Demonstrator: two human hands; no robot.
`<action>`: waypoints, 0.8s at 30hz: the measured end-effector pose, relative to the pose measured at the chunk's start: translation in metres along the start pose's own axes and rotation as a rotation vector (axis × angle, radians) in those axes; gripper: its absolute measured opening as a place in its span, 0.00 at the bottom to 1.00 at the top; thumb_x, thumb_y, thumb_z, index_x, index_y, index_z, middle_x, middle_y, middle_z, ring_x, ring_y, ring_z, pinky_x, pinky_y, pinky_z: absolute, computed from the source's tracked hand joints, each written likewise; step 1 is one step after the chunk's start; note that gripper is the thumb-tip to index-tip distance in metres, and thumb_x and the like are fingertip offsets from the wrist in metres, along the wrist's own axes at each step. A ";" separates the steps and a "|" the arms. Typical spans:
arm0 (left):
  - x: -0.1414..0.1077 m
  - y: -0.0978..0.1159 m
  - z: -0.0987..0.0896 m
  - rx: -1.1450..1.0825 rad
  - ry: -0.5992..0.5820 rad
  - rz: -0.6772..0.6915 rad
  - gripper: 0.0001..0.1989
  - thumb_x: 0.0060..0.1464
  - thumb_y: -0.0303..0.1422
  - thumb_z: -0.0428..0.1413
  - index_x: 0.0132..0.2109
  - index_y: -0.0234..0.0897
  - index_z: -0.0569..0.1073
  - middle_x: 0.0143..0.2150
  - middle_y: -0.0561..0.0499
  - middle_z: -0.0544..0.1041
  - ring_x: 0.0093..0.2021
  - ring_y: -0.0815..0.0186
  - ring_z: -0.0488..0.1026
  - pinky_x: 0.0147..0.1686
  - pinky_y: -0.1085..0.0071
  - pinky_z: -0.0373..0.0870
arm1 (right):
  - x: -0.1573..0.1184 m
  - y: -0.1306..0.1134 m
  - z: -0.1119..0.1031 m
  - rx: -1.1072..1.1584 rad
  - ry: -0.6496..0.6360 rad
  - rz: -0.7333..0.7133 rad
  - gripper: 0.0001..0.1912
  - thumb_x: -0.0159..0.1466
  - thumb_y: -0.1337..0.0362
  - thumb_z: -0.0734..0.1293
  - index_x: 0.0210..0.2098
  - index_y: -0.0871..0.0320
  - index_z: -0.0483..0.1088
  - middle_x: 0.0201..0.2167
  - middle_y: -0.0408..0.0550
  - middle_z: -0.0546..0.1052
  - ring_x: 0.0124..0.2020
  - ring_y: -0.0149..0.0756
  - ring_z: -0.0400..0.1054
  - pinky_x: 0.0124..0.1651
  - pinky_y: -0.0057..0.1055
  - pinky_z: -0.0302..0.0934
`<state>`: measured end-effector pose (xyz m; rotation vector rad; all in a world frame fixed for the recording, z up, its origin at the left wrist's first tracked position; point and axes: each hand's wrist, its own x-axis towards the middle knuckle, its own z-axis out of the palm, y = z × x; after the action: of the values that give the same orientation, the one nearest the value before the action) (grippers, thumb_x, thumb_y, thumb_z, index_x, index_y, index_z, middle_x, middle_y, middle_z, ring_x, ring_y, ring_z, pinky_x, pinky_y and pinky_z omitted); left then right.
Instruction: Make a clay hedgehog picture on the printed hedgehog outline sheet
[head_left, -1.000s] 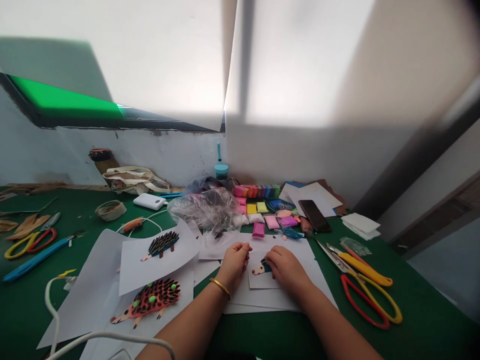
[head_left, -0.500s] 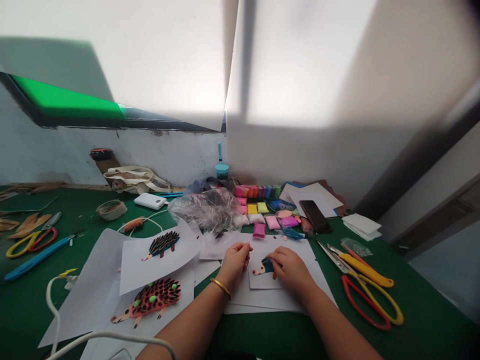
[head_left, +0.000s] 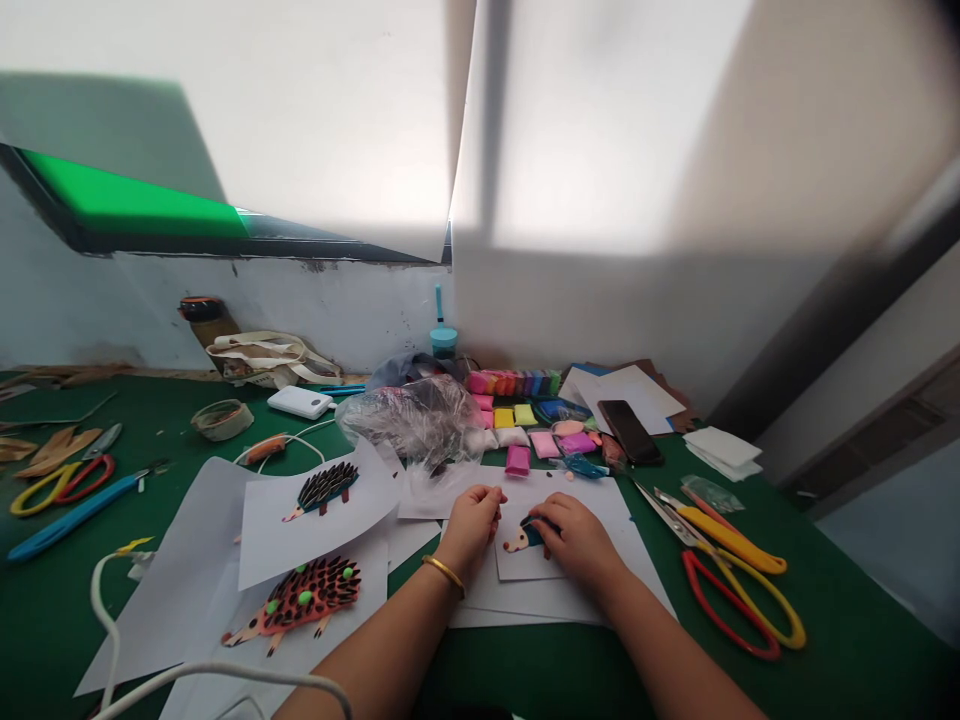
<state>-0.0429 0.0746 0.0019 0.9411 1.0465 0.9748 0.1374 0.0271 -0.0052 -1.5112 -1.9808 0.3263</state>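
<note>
A small hedgehog figure (head_left: 523, 541) with a cream face, brown nose and dark blue body lies on a small white card (head_left: 517, 571). My right hand (head_left: 579, 540) covers most of its body, fingers pinched together against the top of the blue part. A dark sliver shows at those fingertips; whether they hold it I cannot tell. Left of the card, my left hand (head_left: 471, 525) is closed with thumb and forefinger pressed together, and whatever it holds is hidden. The card rests on larger white sheets (head_left: 622, 585). A gold bangle (head_left: 444, 576) circles my left wrist.
Two finished hedgehogs, one blue with black spines (head_left: 328, 488) and one coral (head_left: 311, 600), lie on papers at left. Colourful clay packets (head_left: 517, 460) and a plastic bag (head_left: 412, 415) sit behind. Scissors (head_left: 739, 590), a yellow-handled cutter (head_left: 731, 538) and a phone (head_left: 631, 432) lie at right.
My right hand has shifted very slightly over the hedgehog, its fingertips still at the body. My left hand stays closed in nearly the same place.
</note>
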 end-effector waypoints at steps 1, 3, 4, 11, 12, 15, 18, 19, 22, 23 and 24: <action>0.000 0.000 0.000 0.008 -0.001 0.004 0.19 0.48 0.48 0.62 0.31 0.34 0.71 0.21 0.58 0.64 0.16 0.77 0.54 0.16 0.78 0.44 | 0.000 0.000 0.000 0.019 -0.002 0.010 0.10 0.66 0.65 0.62 0.39 0.55 0.77 0.36 0.47 0.75 0.40 0.38 0.69 0.45 0.33 0.62; 0.000 -0.001 0.000 0.024 -0.004 0.014 0.20 0.48 0.49 0.61 0.31 0.34 0.71 0.21 0.58 0.64 0.16 0.77 0.54 0.16 0.78 0.45 | 0.000 0.000 0.000 0.055 -0.009 0.026 0.10 0.65 0.65 0.63 0.39 0.54 0.76 0.36 0.47 0.75 0.41 0.38 0.69 0.46 0.33 0.63; 0.000 -0.001 0.000 0.034 -0.006 0.020 0.20 0.48 0.49 0.61 0.31 0.35 0.71 0.21 0.58 0.63 0.16 0.77 0.55 0.16 0.77 0.46 | 0.000 0.000 -0.001 0.071 -0.012 0.029 0.10 0.65 0.64 0.63 0.39 0.54 0.76 0.37 0.48 0.75 0.41 0.38 0.69 0.46 0.33 0.63; 0.003 -0.003 -0.007 0.248 -0.005 0.131 0.17 0.53 0.48 0.56 0.32 0.37 0.73 0.21 0.56 0.65 0.17 0.72 0.58 0.19 0.75 0.52 | 0.002 0.012 -0.003 0.105 0.030 0.086 0.14 0.68 0.62 0.58 0.41 0.55 0.76 0.39 0.50 0.76 0.44 0.40 0.70 0.48 0.36 0.64; 0.003 -0.001 -0.009 0.307 -0.002 0.165 0.15 0.52 0.46 0.57 0.31 0.37 0.74 0.21 0.55 0.67 0.19 0.70 0.60 0.20 0.74 0.54 | 0.002 0.016 -0.002 0.103 0.048 0.108 0.15 0.68 0.62 0.57 0.41 0.55 0.75 0.40 0.50 0.77 0.44 0.40 0.70 0.48 0.37 0.64; 0.003 0.004 -0.016 0.487 -0.003 0.283 0.08 0.51 0.39 0.59 0.30 0.39 0.77 0.27 0.50 0.74 0.29 0.63 0.68 0.29 0.72 0.60 | 0.001 0.027 -0.001 0.087 0.101 0.196 0.16 0.67 0.61 0.56 0.41 0.55 0.75 0.41 0.51 0.77 0.43 0.41 0.72 0.46 0.37 0.65; 0.002 0.009 -0.020 0.655 -0.028 0.359 0.04 0.51 0.34 0.59 0.31 0.41 0.79 0.33 0.47 0.77 0.37 0.58 0.71 0.38 0.69 0.62 | 0.000 0.032 0.000 0.064 0.115 0.260 0.16 0.67 0.62 0.56 0.41 0.55 0.75 0.42 0.52 0.77 0.44 0.42 0.72 0.46 0.37 0.66; 0.001 0.010 -0.021 0.709 -0.036 0.371 0.04 0.51 0.33 0.59 0.32 0.42 0.79 0.34 0.47 0.78 0.37 0.57 0.71 0.39 0.68 0.62 | 0.000 0.033 0.000 0.057 0.116 0.269 0.16 0.67 0.63 0.56 0.41 0.55 0.75 0.42 0.52 0.77 0.45 0.42 0.72 0.46 0.38 0.65; -0.003 0.012 -0.024 0.861 -0.055 0.396 0.05 0.51 0.29 0.59 0.32 0.43 0.80 0.34 0.45 0.77 0.38 0.55 0.72 0.41 0.66 0.62 | -0.002 0.031 -0.001 0.034 0.130 0.292 0.17 0.67 0.63 0.56 0.41 0.55 0.76 0.42 0.52 0.78 0.45 0.42 0.72 0.47 0.38 0.66; -0.004 0.013 -0.024 0.909 -0.064 0.401 0.05 0.51 0.29 0.59 0.31 0.43 0.79 0.32 0.45 0.76 0.37 0.55 0.72 0.41 0.65 0.62 | -0.002 0.031 -0.001 0.031 0.134 0.300 0.17 0.66 0.63 0.56 0.41 0.55 0.76 0.42 0.52 0.78 0.45 0.42 0.73 0.47 0.38 0.66; -0.006 0.013 -0.025 0.956 -0.076 0.403 0.06 0.51 0.28 0.58 0.31 0.43 0.79 0.31 0.46 0.75 0.36 0.55 0.72 0.41 0.65 0.62 | -0.003 0.031 -0.002 0.030 0.139 0.306 0.17 0.66 0.63 0.56 0.41 0.55 0.76 0.42 0.52 0.78 0.44 0.42 0.73 0.46 0.38 0.66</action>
<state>-0.0702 0.0762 0.0097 2.0155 1.3012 0.7211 0.1631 0.0340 -0.0209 -1.7689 -1.6312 0.3647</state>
